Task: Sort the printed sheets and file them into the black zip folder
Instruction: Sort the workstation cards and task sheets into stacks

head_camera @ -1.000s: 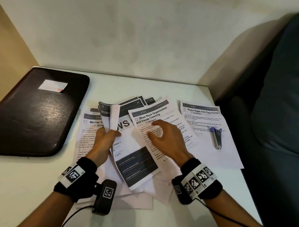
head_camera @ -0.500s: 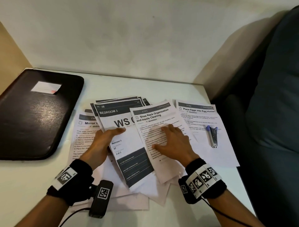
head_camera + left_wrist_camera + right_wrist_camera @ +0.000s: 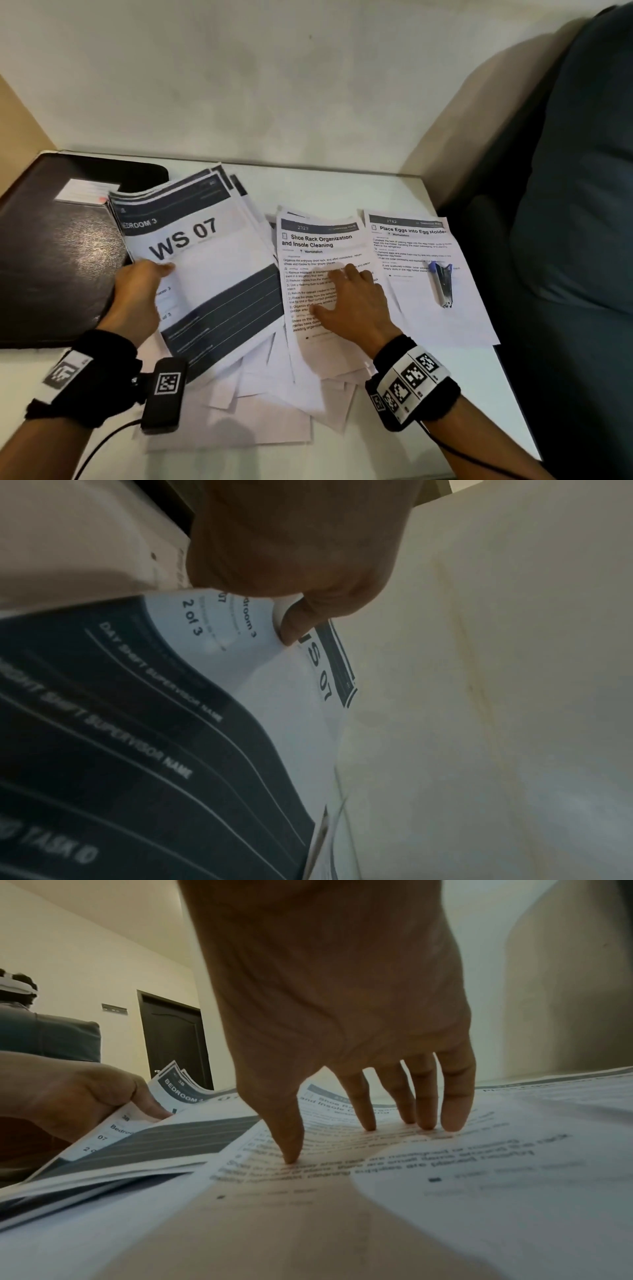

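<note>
Much of the black zip folder (image 3: pixel 51 260) is hidden from you: the raised "WS 07" sheets (image 3: pixel 202 270) cover its right edge, and its left side runs out of the head view at 9 o'clock. It lies flat on the white table (image 3: pixel 342 185) with a small white label (image 3: pixel 85 192) near its far end; its zip cannot be made out. Your left hand (image 3: pixel 137 298) pinches the left edge of the "WS 07" sheets, thumb on top; the fingers underneath are hidden in every view. That bundle is lifted and curled, its long axis running from 5 o'clock to 11 o'clock, with the dark header pointing toward 11. In the left wrist view the lower print is blurred.

Your right hand (image 3: pixel 349 305) lies open on the "Shoe Rack Organization" sheet (image 3: pixel 318 246), straight fingertips (image 3: pixel 452 1118) and thumb pressing it flat at the centre of the table. That sheet's header points to 12 o'clock. Loose white sheets (image 3: pixel 267 404) fan out beneath it toward 6 o'clock, their print hidden. At 3 o'clock the "Place Eggs" sheet (image 3: pixel 442 322) carries a small blue-tipped stapler (image 3: pixel 442 284), partly blurred.
</note>
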